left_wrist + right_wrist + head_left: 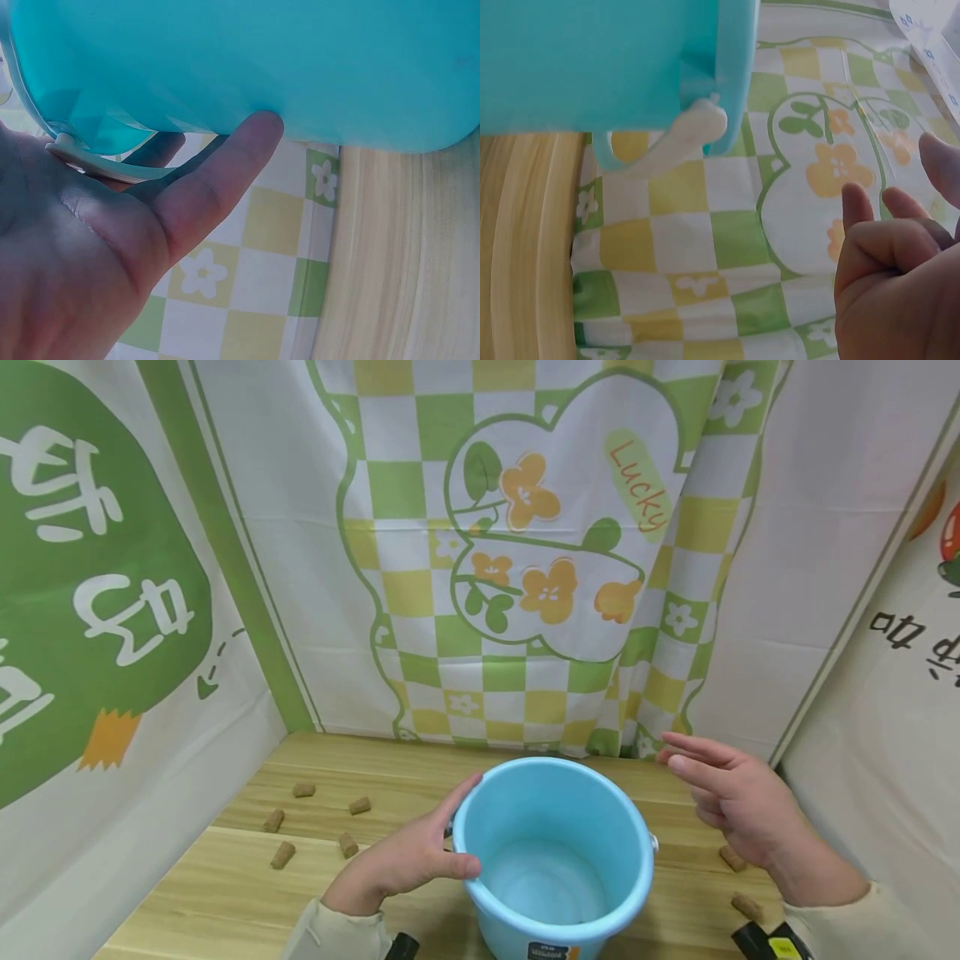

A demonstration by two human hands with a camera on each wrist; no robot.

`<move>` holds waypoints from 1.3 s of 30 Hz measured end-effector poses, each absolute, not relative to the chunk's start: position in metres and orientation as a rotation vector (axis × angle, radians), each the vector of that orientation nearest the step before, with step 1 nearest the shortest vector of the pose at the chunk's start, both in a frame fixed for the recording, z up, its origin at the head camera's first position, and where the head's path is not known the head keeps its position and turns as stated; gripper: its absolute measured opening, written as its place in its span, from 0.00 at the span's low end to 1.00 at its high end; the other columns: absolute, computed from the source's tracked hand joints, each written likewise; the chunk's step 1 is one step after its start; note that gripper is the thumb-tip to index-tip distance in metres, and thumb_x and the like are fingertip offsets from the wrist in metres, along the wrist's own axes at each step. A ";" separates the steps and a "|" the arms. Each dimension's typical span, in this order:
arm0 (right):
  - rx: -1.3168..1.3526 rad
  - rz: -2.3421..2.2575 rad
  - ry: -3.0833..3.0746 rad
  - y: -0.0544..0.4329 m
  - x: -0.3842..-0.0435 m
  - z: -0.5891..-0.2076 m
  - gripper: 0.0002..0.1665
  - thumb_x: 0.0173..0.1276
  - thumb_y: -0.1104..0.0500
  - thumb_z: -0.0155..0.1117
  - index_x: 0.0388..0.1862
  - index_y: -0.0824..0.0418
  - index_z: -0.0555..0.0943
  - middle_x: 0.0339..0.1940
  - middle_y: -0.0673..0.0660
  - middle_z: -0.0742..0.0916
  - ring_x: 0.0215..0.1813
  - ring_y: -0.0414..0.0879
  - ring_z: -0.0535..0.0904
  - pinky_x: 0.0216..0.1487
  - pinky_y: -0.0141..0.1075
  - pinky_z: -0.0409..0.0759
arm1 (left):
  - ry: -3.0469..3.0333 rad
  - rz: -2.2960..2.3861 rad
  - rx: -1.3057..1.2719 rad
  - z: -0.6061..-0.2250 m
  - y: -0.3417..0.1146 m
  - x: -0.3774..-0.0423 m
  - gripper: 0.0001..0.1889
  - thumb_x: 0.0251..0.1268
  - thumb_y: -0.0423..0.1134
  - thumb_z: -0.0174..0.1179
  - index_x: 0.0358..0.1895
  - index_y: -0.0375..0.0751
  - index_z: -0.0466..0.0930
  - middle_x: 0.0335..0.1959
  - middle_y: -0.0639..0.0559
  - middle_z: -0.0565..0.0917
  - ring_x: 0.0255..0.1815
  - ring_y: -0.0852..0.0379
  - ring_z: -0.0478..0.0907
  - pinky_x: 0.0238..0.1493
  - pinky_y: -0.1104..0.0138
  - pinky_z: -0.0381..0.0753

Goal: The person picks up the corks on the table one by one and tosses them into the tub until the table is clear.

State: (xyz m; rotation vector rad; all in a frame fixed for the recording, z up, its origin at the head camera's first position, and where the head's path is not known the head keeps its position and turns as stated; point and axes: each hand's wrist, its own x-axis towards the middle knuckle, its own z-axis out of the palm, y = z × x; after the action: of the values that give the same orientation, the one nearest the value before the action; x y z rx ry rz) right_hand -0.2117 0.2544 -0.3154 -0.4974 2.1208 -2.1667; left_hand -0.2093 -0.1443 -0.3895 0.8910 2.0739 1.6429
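A light blue plastic bucket (551, 910) stands upright on the wooden table, its inside showing no contents. My left hand (408, 856) holds it at the left side, thumb on the rim and fingers along the outer wall. From the left wrist, one fingertip presses the bucket wall (337, 67), close to the pale handle (112, 169). Apart from the bucket on its right, my right hand (750, 810) hovers with loosely bent fingers and nothing in them. In the right wrist view the handle's white end (701, 124) hangs at the rim.
Several cork stoppers lie scattered on the left of the table, one cork (282, 855) nearest the front. Another cork (746, 907) lies at the right, by my right wrist. A checked curtain (517, 693) hangs behind, and printed cloth walls (247, 760) flank the table (225, 885).
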 end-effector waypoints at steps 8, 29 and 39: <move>-0.559 -2.230 1.854 0.280 -0.220 -0.322 0.22 0.79 0.66 0.53 0.61 0.44 0.81 0.58 0.50 0.84 0.19 0.41 0.49 0.18 0.31 0.50 | 2.050 1.653 0.910 -0.390 -0.145 -0.211 0.60 0.57 0.63 0.69 0.81 0.57 0.32 0.74 0.38 0.57 0.68 0.38 0.65 0.57 0.59 0.75; -0.500 -2.414 1.396 0.358 -0.240 -0.365 0.26 0.83 0.67 0.39 0.63 0.49 0.81 0.60 0.51 0.83 0.19 0.40 0.45 0.17 0.29 0.53 | 2.091 1.635 0.915 -0.389 -0.144 -0.210 0.60 0.58 0.63 0.69 0.82 0.55 0.33 0.73 0.35 0.59 0.66 0.38 0.67 0.55 0.59 0.77; -0.470 -2.372 1.334 0.384 -0.241 -0.399 0.27 0.84 0.67 0.37 0.62 0.49 0.82 0.60 0.51 0.83 0.20 0.40 0.43 0.18 0.29 0.53 | 2.073 1.641 0.918 -0.390 -0.143 -0.211 0.60 0.58 0.63 0.69 0.81 0.55 0.32 0.73 0.35 0.58 0.66 0.37 0.67 0.55 0.59 0.76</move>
State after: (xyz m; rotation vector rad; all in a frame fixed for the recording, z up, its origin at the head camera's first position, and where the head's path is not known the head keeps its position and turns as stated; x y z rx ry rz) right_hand -0.2412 0.3841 -0.3993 -0.4699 1.3335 -2.3717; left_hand -0.2108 -0.1434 -0.3902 0.9175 2.0735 1.6415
